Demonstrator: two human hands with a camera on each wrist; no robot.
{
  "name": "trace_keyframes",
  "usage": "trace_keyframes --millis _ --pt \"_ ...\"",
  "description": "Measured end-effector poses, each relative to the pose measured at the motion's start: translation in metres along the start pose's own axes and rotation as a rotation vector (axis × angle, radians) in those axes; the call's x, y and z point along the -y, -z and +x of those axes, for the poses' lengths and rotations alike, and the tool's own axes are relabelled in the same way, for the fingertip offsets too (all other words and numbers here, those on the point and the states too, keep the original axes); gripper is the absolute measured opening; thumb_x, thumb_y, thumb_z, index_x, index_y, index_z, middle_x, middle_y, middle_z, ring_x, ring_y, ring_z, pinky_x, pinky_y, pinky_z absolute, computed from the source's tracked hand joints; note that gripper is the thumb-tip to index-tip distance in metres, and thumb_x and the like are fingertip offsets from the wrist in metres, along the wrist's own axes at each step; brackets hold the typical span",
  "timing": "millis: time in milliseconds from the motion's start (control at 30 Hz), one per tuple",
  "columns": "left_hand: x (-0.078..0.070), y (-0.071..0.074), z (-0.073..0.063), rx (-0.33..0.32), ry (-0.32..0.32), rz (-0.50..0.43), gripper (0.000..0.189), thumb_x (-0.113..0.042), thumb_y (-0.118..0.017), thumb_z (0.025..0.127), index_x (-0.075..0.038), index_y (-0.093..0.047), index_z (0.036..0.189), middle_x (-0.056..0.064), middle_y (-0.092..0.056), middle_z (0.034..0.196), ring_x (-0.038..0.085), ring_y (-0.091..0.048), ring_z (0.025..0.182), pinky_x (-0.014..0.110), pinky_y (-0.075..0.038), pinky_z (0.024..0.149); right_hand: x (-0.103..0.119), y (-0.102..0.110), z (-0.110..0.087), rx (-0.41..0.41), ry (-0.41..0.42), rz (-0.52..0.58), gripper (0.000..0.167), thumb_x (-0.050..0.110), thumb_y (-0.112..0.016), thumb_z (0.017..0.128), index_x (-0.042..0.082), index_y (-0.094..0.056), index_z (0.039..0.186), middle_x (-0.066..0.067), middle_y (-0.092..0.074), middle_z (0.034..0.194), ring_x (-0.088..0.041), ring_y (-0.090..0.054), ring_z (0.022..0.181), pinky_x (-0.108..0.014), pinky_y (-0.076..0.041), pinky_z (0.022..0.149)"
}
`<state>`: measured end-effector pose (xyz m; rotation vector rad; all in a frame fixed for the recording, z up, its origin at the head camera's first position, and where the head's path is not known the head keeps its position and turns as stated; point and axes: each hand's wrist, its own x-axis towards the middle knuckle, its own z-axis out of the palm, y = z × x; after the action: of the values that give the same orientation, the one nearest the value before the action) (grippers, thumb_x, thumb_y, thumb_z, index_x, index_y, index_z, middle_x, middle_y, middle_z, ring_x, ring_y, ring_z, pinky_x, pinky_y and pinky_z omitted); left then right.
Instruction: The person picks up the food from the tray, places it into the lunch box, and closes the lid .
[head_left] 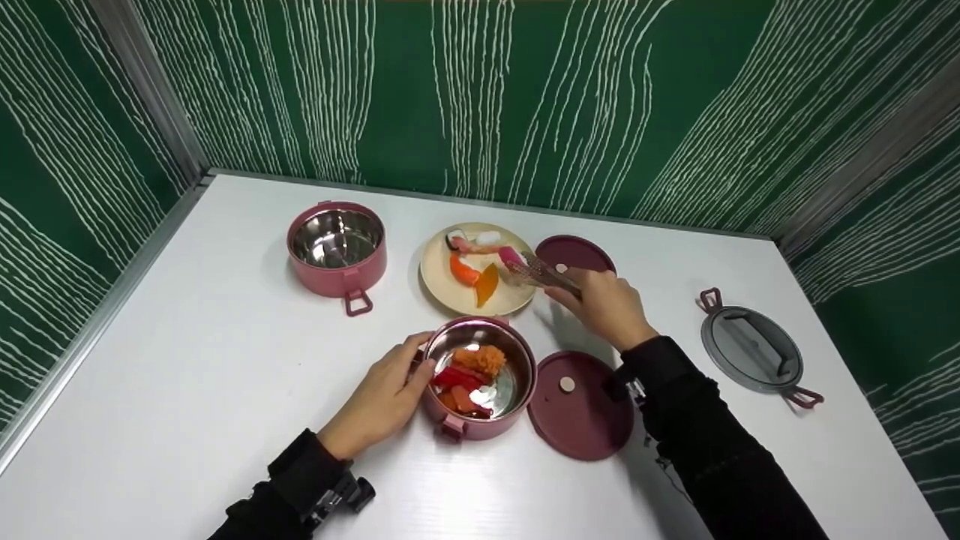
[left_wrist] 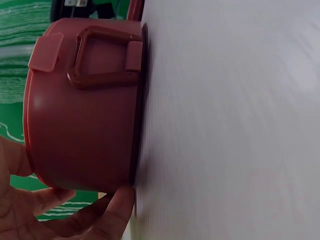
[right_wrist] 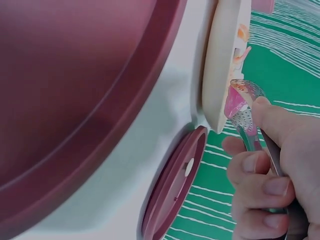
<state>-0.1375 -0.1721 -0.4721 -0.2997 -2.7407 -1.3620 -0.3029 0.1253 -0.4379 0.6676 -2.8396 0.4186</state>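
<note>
My left hand (head_left: 386, 394) grips the near pink lunch pot (head_left: 480, 429) by its left side, thumb at the rim and fingers against the outer wall. Inside that pot lie red strips (head_left: 457, 379) and a crumbly orange piece of food (head_left: 489, 360). In my right hand (head_left: 611, 304) are metal tongs (head_left: 551, 276), held over the right edge of a cream plate (head_left: 442, 292). Between the perforated tips of the tongs is a bright pink piece of food (right_wrist: 234, 101). An orange-red shrimp-like piece (head_left: 463, 270) and a yellow-orange wedge (head_left: 487, 285) rest on the plate.
A second pink pot (head_left: 337, 277), with nothing inside, stands at the back left. Two dark red lids (head_left: 585, 427) lie right of the near pot and behind my right hand. A grey lid with handles (head_left: 752, 349) sits at the far right. Green walls border the white table.
</note>
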Motion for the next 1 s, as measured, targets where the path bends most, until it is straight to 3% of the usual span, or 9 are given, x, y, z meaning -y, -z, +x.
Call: trace_keyframes --millis 167,433,1000 --pt "-0.001 0.000 0.000 0.000 -0.004 -0.001 0.037 -0.033 -0.042 0.097 -0.025 -0.042 0.133 0.000 -0.055 0.118 0.014 -0.051 0.112 0.040 -0.041 0.096 0.003 0.006 -0.007 -0.005 0.020 0.021 0.031 0.050 -0.058 0.084 0.023 -0.066 0.097 -0.002 -0.063 0.073 -0.023 -0.058 0.060 -0.039 -0.040 0.048" --pt "-0.001 0.000 0.000 -0.009 0.011 0.016 0.036 -0.033 -0.042 0.097 -0.027 -0.042 0.132 -0.001 -0.056 0.118 0.014 -0.051 0.113 0.039 -0.041 0.097 0.009 0.015 -0.017 -0.005 0.030 0.021 0.025 0.052 -0.058 0.084 0.027 -0.059 0.080 0.004 -0.051 0.061 -0.020 -0.049 0.055 -0.033 -0.034 0.046" --pt "0.000 -0.001 0.000 -0.013 0.017 0.018 0.037 -0.034 -0.043 0.097 -0.027 -0.042 0.133 -0.001 -0.055 0.119 0.015 -0.050 0.114 0.039 -0.041 0.098 0.021 0.024 -0.043 -0.016 0.064 0.050 0.023 0.052 -0.057 0.084 0.029 -0.059 0.081 0.009 -0.042 0.051 -0.012 -0.041 0.049 -0.029 -0.029 0.044"
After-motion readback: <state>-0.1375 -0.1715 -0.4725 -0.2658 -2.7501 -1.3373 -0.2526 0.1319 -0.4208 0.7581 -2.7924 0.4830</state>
